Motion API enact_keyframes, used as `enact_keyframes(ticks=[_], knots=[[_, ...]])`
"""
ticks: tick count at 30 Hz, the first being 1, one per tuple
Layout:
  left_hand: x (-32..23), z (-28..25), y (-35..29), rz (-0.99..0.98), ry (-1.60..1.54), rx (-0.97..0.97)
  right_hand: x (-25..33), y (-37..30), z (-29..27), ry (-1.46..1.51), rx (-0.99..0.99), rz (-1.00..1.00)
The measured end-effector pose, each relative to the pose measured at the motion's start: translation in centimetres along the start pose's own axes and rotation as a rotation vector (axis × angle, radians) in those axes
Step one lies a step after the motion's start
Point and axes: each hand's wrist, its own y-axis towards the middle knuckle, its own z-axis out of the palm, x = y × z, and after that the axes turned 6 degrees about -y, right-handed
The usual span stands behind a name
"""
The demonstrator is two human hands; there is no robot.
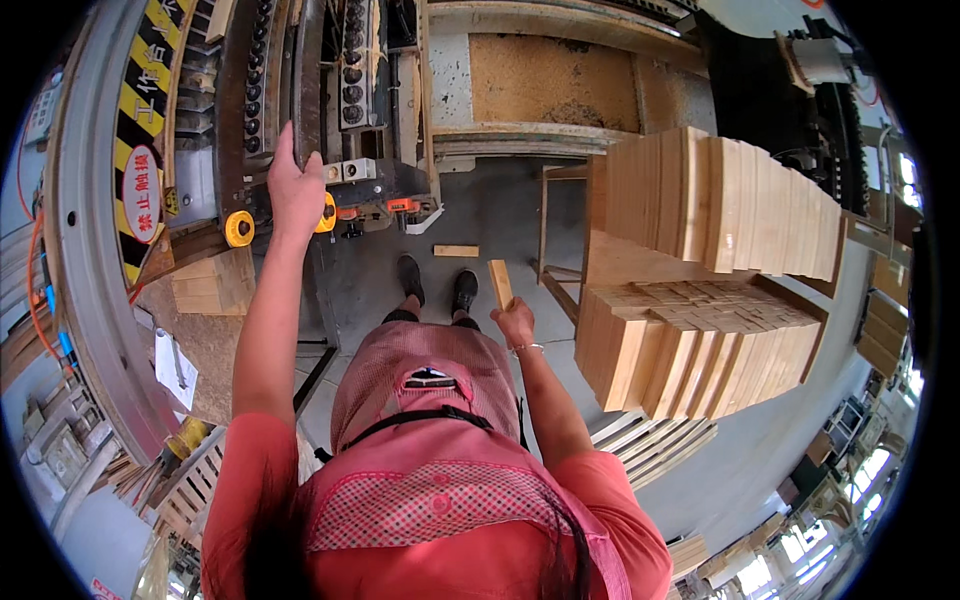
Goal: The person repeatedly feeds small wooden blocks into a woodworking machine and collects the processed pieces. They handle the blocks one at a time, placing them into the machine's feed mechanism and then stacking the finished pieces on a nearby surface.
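Observation:
My left hand (pixel 297 192) reaches forward over the machine (pixel 312 90), beside its dark metal rail. Its index finger is stretched out and the thumb stands apart; I see nothing held in it. Close by are two yellow round knobs (pixel 239 229) and a small metal block (pixel 352 170). In my right hand (pixel 515 322), low at my right side, is a short wooden strip (pixel 500 284), gripped at its near end and pointing away from me. Whether the left palm touches the machine is hidden.
To the right, a wooden stand carries two large stacks of wooden strips (pixel 690 345). Another strip (pixel 456 251) lies on the grey floor beyond my shoes. At left, wood blocks (pixel 215 283) and a wrench on paper (pixel 178 368) rest on a board.

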Motion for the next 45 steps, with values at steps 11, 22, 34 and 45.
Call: enact_keyframes(ticks=[11, 22, 34, 45], knots=[[10.4, 4.4, -19.3, 0.684, 0.086, 0.64, -4.6, 15.2, 20.9, 0.794, 0.139, 0.476], [38.5, 5.9, -32.5, -0.125, 0.734, 1.013, -6.6, 28.6, 39.1, 1.146, 0.034, 0.815], [41.9, 5.2, -30.7, -0.18, 0.755, 1.021, -7.4, 38.6, 50.7, 0.889, -0.14, 0.862], [41.3, 6.4, -27.1, -0.174, 0.717, 1.03, -6.5, 40.9, 50.3, 0.459, -0.182, 0.792]])
